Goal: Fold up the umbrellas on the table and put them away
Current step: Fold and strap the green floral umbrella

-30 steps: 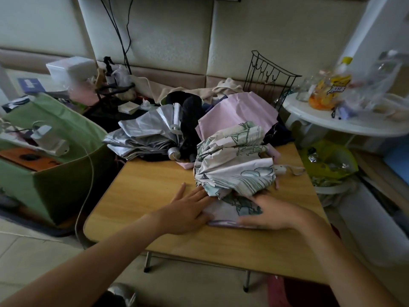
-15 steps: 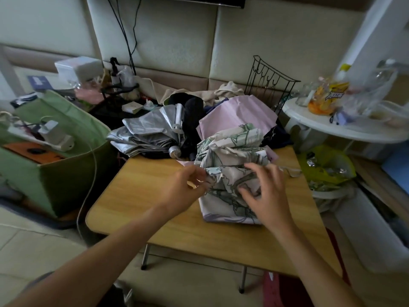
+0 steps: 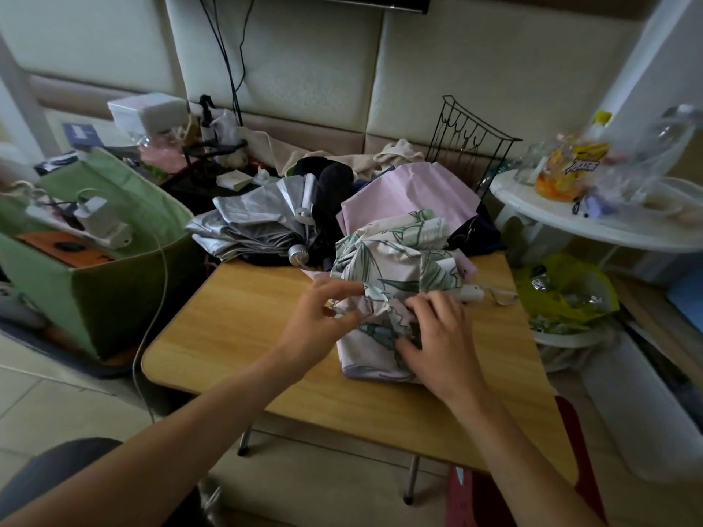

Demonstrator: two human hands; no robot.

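Single head-worn view, wide-angle, looking forward and down, close over wooden table [image 3: 236, 336]; wall behind.

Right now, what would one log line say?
left hand: pinching floral umbrella | right hand: gripping canopy | wooden table | step: folding

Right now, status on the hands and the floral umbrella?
Left hand pinching floral umbrella fabric; right hand gripping its canopy. Umbrella bunched, not wrapped, on table. Silver umbrella and pink umbrella crowd behind it.
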